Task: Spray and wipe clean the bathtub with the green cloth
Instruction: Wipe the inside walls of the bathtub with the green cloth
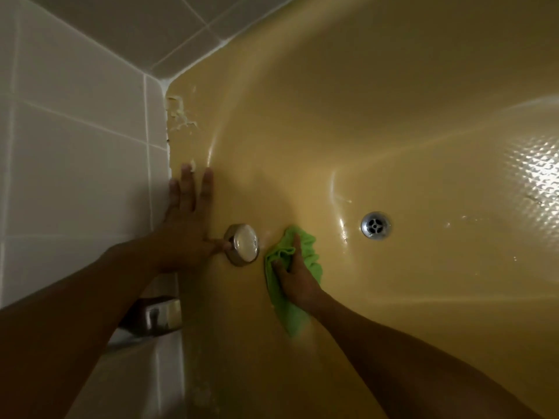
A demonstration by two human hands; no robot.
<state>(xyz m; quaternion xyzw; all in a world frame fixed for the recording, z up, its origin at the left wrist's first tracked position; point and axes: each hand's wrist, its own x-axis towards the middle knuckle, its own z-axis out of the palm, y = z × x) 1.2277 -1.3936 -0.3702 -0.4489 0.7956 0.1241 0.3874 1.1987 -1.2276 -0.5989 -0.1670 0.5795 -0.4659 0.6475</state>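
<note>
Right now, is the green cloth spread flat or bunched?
Bunched. The green cloth is crumpled in folds, gripped by the right hand against the yellow bathtub wall, with a loose tail trailing beside the forearm.

White glossy wall tiles [75,140] with pale grout lines [147,116] fill the left side. At the top, grey tiles [145,28] lie in shadow. The light is dim and warm.
</note>
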